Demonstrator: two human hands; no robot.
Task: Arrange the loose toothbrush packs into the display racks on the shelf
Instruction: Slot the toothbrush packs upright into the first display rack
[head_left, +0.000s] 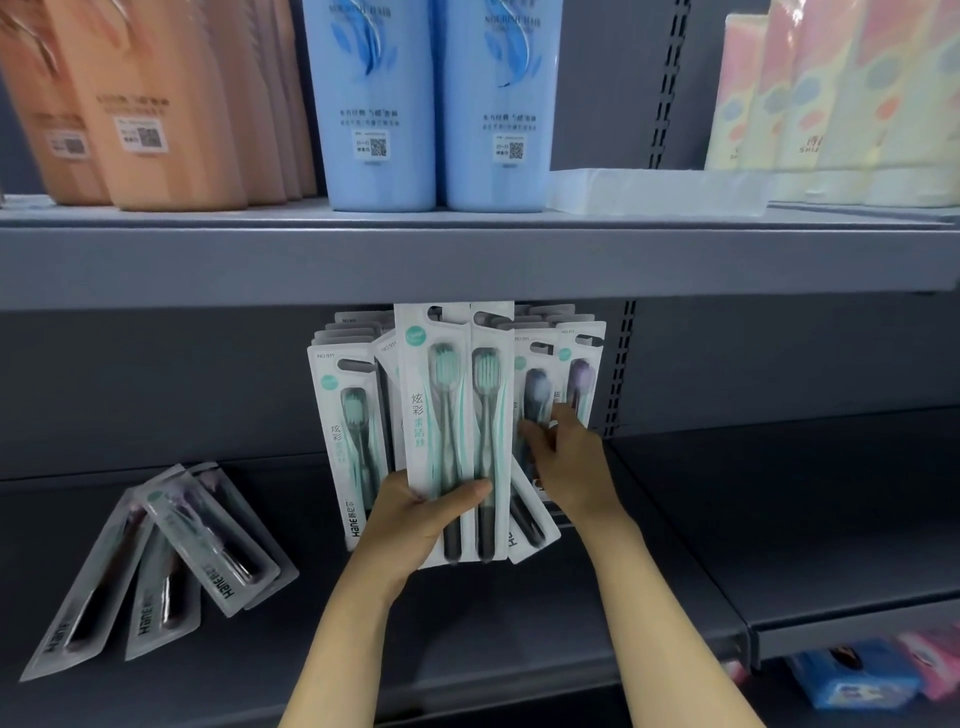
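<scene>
My left hand (415, 525) grips a white two-brush pack with green bristles (452, 415) by its lower half, thumb across the front, holding it upright in front of the hanging packs. Its top reaches the underside of the upper shelf. Behind it, rows of the same toothbrush packs hang: a green row on the left (345, 415) and dark and purple rows on the right (571, 374). My right hand (566, 457) reaches past the held pack, its fingers touching the right-hand hanging packs. Several loose purple packs (171, 561) lie fanned out on the shelf at lower left.
The grey upper shelf (467, 260) carries orange bottles (156, 104), two blue bottles (374, 104), a white tray (654, 189) and pastel packs (831, 93). The lower shelf (779, 519) stretches to the right. Blue and pink packets (857, 675) sit below at bottom right.
</scene>
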